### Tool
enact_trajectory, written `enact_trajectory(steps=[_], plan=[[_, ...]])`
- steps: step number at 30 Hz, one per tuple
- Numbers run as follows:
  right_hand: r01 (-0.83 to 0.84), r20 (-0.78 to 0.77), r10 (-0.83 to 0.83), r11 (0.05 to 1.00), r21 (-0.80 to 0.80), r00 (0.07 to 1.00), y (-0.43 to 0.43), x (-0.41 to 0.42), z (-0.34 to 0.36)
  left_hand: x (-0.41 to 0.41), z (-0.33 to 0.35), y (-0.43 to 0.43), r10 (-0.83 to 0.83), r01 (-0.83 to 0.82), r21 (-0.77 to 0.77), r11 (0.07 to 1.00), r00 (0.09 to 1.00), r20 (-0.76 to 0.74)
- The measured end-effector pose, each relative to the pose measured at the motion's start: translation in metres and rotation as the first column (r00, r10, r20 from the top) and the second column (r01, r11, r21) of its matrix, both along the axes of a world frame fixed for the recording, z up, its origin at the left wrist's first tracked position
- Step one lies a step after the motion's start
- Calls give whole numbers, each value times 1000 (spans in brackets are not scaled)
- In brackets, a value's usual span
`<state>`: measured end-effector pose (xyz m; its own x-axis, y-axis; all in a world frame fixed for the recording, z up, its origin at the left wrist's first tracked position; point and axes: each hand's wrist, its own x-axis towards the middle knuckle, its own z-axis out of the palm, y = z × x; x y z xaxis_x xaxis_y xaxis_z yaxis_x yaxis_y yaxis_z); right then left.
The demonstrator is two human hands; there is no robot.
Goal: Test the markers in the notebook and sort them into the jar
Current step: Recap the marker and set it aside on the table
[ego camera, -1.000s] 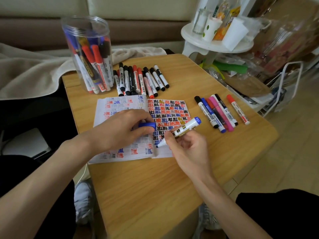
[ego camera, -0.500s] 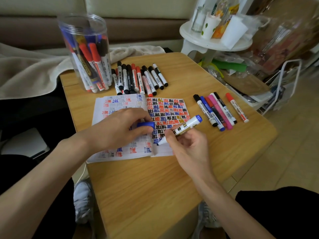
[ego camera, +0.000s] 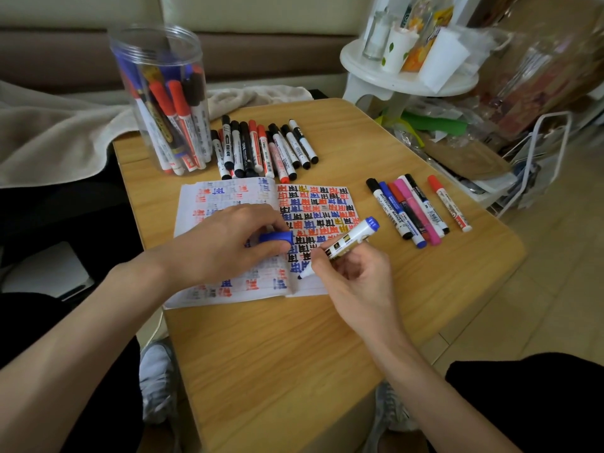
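Observation:
An open notebook (ego camera: 228, 197) full of red, blue and black test marks lies mid-table. My right hand (ego camera: 359, 276) grips an uncapped blue marker (ego camera: 353, 238), its tip down on the lower right page. My left hand (ego camera: 222, 246) rests on the left page and pinches the marker's blue cap (ego camera: 276, 237). A clear plastic jar (ego camera: 163, 99) holding several markers stands at the back left. A row of black and red markers (ego camera: 264, 148) lies beside the jar. Another group of mixed-colour markers (ego camera: 411, 207) lies right of the notebook.
The small wooden table (ego camera: 294, 354) has its front half bare. A beige blanket (ego camera: 49, 138) covers the sofa at the left. A white round stand (ego camera: 405, 76) with cups and bottles sits behind right, with bags and a wire rack (ego camera: 536, 158) beyond the table's right edge.
The marker tip has shifted slightly lower on the right page as my right hand writes. My left hand still holds the cap in the same place.

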<state>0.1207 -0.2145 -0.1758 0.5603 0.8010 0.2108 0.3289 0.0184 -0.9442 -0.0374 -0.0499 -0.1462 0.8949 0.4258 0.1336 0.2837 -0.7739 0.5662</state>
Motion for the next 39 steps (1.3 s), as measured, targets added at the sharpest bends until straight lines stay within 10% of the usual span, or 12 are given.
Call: enact_trajectory(steps=[39], plan=[[-12, 0, 12, 999, -35, 1000, 3, 3, -6, -1, -1, -1, -3, 3, 24, 1000, 1000, 23]])
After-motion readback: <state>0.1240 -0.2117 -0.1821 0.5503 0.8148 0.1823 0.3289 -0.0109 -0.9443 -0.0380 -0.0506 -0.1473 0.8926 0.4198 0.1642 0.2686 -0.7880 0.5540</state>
